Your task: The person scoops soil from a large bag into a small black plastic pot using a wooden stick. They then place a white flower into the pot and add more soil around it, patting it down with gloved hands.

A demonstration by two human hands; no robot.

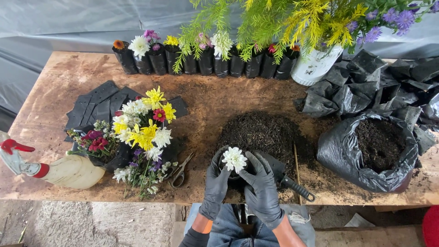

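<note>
Both my hands wear black gloves and cup a small black grow bag at the table's near edge. A white flower (pixel 234 158) stands upright in the bag. My left hand (pixel 216 180) wraps the bag's left side. On the right side, my right hand (pixel 260 185) presses against it. The bag itself is mostly hidden by my fingers. Just behind lies a heap of dark soil (pixel 263 135).
A black trowel (pixel 292 183) lies right of my hands, with a thin stick (pixel 297 171) beside it. Scissors (pixel 179 171), cut flowers (pixel 141 128) and a spray bottle (pixel 59 170) lie left. A soil sack (pixel 370 151) sits right. Potted flowers (pixel 206 61) line the back.
</note>
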